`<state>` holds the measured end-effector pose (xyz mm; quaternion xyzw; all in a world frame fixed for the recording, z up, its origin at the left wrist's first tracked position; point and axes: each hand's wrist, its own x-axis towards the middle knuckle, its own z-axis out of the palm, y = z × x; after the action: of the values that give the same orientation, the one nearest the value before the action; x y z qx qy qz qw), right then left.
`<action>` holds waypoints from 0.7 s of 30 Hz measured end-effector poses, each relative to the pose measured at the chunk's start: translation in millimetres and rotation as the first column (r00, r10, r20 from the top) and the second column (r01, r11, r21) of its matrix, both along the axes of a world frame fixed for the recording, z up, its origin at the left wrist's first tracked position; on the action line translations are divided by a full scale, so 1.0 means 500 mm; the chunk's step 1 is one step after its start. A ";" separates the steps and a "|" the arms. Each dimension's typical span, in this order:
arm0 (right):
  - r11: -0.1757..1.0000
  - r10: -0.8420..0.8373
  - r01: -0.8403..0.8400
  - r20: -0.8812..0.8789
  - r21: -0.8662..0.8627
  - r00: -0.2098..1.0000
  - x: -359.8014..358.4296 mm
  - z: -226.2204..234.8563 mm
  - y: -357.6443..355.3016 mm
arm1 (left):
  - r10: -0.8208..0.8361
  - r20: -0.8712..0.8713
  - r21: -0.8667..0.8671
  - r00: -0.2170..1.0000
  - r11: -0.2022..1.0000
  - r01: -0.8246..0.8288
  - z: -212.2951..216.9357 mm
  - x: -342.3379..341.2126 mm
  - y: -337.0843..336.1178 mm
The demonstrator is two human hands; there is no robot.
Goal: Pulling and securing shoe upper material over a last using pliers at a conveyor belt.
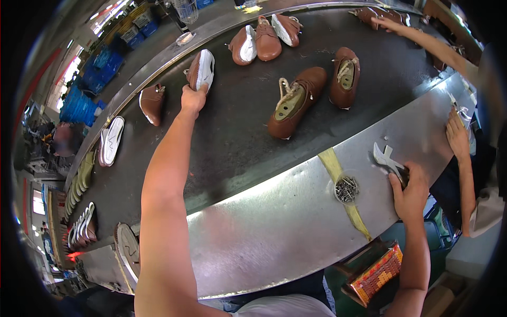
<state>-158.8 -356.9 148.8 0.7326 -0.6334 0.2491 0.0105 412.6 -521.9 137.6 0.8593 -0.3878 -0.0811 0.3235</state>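
At the far side of the dark belt, my left hand (194, 99) grips the heel end of a brown shoe (202, 70), its white sole turned sideways. Under my right hand (413, 194), on the metal ledge (274, 227), are pincers (390, 159) with my fingers closed round the handles and the jaws pointing away from me. Left of the pincers, a small round dish of nails (346, 189) sits on a yellow tape strip (331, 165). Two brown lace-up shoes (297, 103) with olive inner forms lie on the belt between my hands.
Three brown shoes (268, 39) stand together at the belt's far edge. Further left are a brown upper (152, 104), a white sole (111, 141) and a row of olive forms (82, 179). At right, a co-worker's hands (388, 25) reach over a shoe and the ledge.
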 end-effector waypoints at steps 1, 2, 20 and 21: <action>1.000 -0.014 0.013 0.014 0.028 1.000 0.001 0.002 0.002 | -0.018 -0.026 -0.041 1.000 0.999 0.017 0.005 -0.004 0.012; 1.000 -0.001 0.001 0.011 0.016 1.000 0.002 0.008 0.000 | -0.036 -0.048 -0.084 0.998 0.996 0.031 0.017 -0.003 0.028; 0.992 0.092 -0.098 -0.077 -0.080 0.993 0.005 0.004 0.033 | -0.205 0.059 0.553 0.977 0.821 0.139 0.213 0.003 0.905; 0.989 0.112 -0.119 -0.082 -0.088 0.990 0.010 0.007 0.030 | -0.235 0.079 0.541 0.969 0.827 0.156 0.210 0.009 0.907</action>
<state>-153.7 -342.0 152.5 0.7757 -0.5768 0.2502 0.0546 417.0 -68.1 242.8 0.8742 -0.4584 -0.1561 0.0352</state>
